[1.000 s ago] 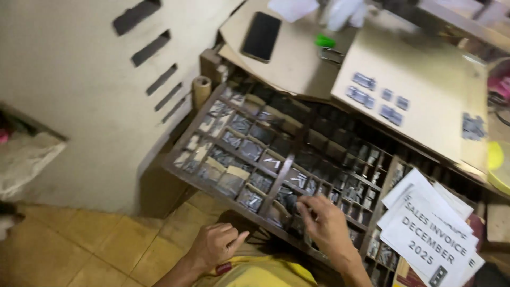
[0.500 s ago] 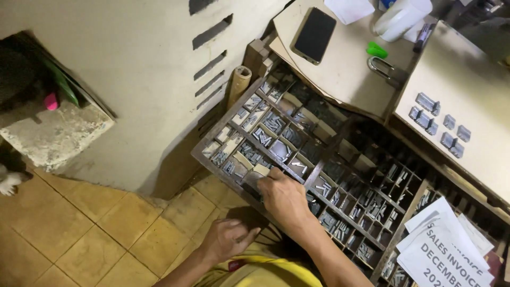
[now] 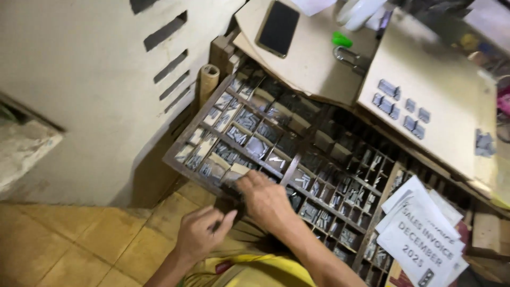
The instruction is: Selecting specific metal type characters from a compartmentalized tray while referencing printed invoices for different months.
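Observation:
A wooden type case (image 3: pixel 183 146) with many small compartments of grey metal type pieces (image 3: pixel 249 119) slopes toward me. My right hand (image 3: pixel 264 199) rests fingers-down on its near front edge, over the lower left compartments; whatever is under the fingertips is hidden. My left hand (image 3: pixel 201 234) is just below and left of it, above the floor. Its fingers are curled, with the thumb and forefinger reaching toward a small dark thing (image 3: pixel 236 212) beside the right hand. I cannot make out a grip.
A black phone (image 3: pixel 277 27), a green object (image 3: pixel 341 39) and a metal clasp (image 3: pixel 348 57) lie on a board above the case. A second board (image 3: pixel 451 122) carries metal blocks (image 3: pixel 398 101). Printed papers (image 3: pixel 425 234) lie at right, a cardboard roll (image 3: pixel 208 79) at left. Below is a tiled floor (image 3: pixel 69 244).
My right hand has moved left along the case from its middle front compartments to the near left corner. My left hand has risen toward it. The camera view has swung.

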